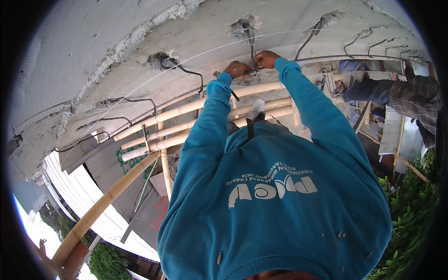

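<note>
My left hand (237,69) is closed at the long dark steel bar (298,60) that runs along the concrete face. A small metal end (215,73) shows on its left side and a dark rod-like end (235,95) below it; whether they belong to one tool I cannot tell. Just right of it, my right hand (267,59) is closed with its fingers pinched beside a bent steel bar (252,44). What lies in the pinch is hidden. That bent bar comes out of a chipped hole (241,29) in the concrete and reaches down to the long bar.
Several other bent bars (186,71) stick out of the concrete (196,42). A thin white line (196,55) stretches across. Bamboo poles (182,109) lie below my arms, with a slanting pole (102,205) at left. Another person's plaid sleeve (413,98) shows at right, above green plants (410,214).
</note>
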Motion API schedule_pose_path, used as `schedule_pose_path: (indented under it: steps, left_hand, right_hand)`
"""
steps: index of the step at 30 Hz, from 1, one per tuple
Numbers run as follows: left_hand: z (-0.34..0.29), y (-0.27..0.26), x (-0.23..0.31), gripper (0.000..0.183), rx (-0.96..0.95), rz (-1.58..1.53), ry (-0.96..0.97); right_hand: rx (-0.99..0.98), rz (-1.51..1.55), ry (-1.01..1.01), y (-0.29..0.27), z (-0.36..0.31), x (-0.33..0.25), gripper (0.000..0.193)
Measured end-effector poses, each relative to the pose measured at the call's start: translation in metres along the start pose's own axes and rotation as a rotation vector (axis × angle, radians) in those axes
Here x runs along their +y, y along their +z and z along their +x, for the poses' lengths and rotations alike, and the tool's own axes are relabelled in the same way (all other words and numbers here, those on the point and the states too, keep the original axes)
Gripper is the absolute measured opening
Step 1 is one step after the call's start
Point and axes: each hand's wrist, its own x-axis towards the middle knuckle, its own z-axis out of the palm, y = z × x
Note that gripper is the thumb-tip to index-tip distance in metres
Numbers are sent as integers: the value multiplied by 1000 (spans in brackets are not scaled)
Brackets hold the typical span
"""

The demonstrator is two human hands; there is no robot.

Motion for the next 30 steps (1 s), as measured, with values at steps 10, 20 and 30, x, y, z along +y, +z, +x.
schedule_pose_path:
  steps: [10, 20, 30]
  left_hand:
    - [-10, -20, 25, 25, 139, 128, 4]
    - [-11, -11, 31, 20, 236, -512, -348]
    - [-12, 6, 58, 21, 636, 408, -121]
  right_hand:
    - [38, 50, 27, 7, 2, 4, 26]
    - [204, -33, 90, 13, -4, -8, 22]
    - [185, -94, 163, 7, -12, -27, 26]
